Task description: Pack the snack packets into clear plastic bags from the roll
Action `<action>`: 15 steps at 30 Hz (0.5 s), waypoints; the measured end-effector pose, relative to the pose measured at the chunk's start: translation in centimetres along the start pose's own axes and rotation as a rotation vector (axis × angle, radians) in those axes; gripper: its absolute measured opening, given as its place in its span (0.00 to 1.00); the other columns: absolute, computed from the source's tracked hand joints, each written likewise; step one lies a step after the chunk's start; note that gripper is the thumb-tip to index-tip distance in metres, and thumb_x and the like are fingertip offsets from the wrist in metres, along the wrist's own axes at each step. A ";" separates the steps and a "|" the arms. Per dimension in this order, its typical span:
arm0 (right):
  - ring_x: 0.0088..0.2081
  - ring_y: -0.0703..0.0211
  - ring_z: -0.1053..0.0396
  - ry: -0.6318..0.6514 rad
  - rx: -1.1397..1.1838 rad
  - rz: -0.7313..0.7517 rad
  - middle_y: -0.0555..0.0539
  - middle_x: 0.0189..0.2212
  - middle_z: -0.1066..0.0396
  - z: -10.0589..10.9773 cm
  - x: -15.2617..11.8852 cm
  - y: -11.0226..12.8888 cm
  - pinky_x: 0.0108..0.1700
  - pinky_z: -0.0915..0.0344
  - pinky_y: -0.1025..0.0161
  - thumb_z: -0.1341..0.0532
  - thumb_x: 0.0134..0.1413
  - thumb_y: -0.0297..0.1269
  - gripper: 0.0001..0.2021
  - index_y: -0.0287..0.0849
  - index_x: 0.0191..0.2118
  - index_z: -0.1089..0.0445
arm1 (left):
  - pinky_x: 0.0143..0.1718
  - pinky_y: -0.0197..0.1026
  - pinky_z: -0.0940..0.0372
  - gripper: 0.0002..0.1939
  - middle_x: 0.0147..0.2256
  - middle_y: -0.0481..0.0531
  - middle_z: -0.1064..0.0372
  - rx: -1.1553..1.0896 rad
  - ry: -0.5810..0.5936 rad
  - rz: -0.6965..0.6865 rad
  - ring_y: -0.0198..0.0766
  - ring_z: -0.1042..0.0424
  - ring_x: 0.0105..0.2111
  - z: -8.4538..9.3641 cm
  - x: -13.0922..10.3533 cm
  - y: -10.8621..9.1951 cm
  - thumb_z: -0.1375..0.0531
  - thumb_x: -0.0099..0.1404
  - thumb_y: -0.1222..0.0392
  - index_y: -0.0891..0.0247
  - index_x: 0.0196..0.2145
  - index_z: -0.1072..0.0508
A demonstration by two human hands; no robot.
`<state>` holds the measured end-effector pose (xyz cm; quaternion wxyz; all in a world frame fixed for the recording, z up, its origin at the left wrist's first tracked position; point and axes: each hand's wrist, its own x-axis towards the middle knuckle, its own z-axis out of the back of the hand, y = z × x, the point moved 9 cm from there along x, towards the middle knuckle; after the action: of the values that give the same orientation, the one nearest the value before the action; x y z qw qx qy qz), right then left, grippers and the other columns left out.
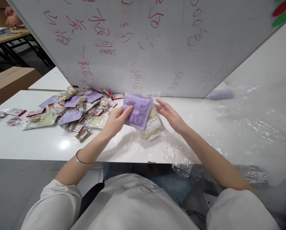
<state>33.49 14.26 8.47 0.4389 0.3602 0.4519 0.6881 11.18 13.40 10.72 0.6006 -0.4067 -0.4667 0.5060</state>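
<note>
My left hand point(120, 118) grips a purple printed packet point(139, 110), its thumb flat across the front. Behind that packet, offset to the lower right, is a pale green packet point(154, 126) with a white printed label. Just right of the packets, my right hand point(170, 116) has its fingers stretched out; whether the fingertips touch the green packet's edge I cannot tell. Left of my left hand lies a heap of small packets point(72, 116), purple, green and clear, some with red-and-white labels.
A whiteboard point(143, 48) with red handwriting stands at the back of the white table point(37, 143). Clear plastic film point(248, 121) spreads over the right side and hangs off the front edge. A cardboard box point(11, 83) and another person's hand point(13, 19) are at the far left.
</note>
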 end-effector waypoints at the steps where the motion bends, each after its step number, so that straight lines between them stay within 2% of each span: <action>1: 0.60 0.47 0.34 0.066 0.053 -0.064 0.43 0.61 0.33 -0.4 -0.3 -0.4 0.62 0.37 0.42 0.44 0.63 0.54 0.27 0.51 0.64 0.39 | 0.25 0.37 0.40 0.23 0.24 0.49 0.33 -0.098 0.035 0.057 0.36 0.34 0.25 -1.5 0.1 1.0 0.38 0.61 0.37 0.62 0.26 0.29; 3: 0.52 0.48 0.27 0.205 0.138 -0.190 0.42 0.53 0.26 -1.5 -1.1 -1.6 0.56 0.31 0.44 0.39 0.59 0.52 0.23 0.47 0.56 0.30 | 0.27 0.37 0.37 0.24 0.26 0.49 0.31 -0.244 0.040 0.123 0.36 0.33 0.27 -3.6 0.2 2.4 0.37 0.59 0.37 0.62 0.27 0.28; 5: 0.48 0.49 0.25 0.271 0.192 -0.275 0.43 0.49 0.24 -2.2 -1.8 -2.8 0.53 0.28 0.46 0.36 0.56 0.49 0.22 0.45 0.53 0.29 | 0.32 0.39 0.33 0.23 0.30 0.50 0.28 -0.342 0.008 0.150 0.38 0.30 0.31 -5.1 0.2 3.6 0.38 0.61 0.37 0.62 0.31 0.28; 7: 0.47 0.50 0.24 0.218 0.212 -0.317 0.43 0.49 0.24 -2.2 -2.0 -4.1 0.50 0.26 0.48 0.36 0.57 0.48 0.21 0.46 0.54 0.30 | 0.39 0.41 0.31 0.21 0.39 0.53 0.25 -0.402 -0.025 0.163 0.41 0.27 0.40 -6.4 0.0 4.7 0.43 0.66 0.39 0.61 0.39 0.28; 10: 0.45 0.50 0.24 0.059 0.223 -0.397 0.42 0.48 0.24 -2.3 -1.8 -6.3 0.48 0.26 0.49 0.40 0.61 0.46 0.20 0.46 0.56 0.33 | 0.50 0.44 0.32 0.16 0.52 0.55 0.29 -0.412 -0.036 0.196 0.43 0.29 0.52 -8.3 -0.9 6.3 0.46 0.71 0.46 0.57 0.50 0.35; 12: 0.46 0.49 0.24 -0.029 0.278 -0.461 0.42 0.48 0.24 -2.8 -1.9 -7.7 0.48 0.26 0.51 0.45 0.64 0.49 0.21 0.44 0.57 0.34 | 0.55 0.46 0.35 0.16 0.55 0.55 0.31 -0.403 -0.030 0.251 0.43 0.31 0.55 -9.2 -1.6 7.4 0.43 0.69 0.52 0.56 0.52 0.39; 15: 0.47 0.46 0.24 -0.020 0.367 -0.519 0.40 0.47 0.23 -4.1 -2.1 -8.7 0.47 0.26 0.51 0.56 0.66 0.58 0.28 0.43 0.55 0.33 | 0.57 0.49 0.36 0.18 0.54 0.56 0.31 -0.376 -0.015 0.319 0.45 0.31 0.55 -9.7 -2.4 8.9 0.38 0.65 0.58 0.57 0.51 0.39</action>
<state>33.01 12.82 -1.28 0.5318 0.3128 0.6409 0.4568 18.43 12.22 -0.40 0.4234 -0.5762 -0.4867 0.5018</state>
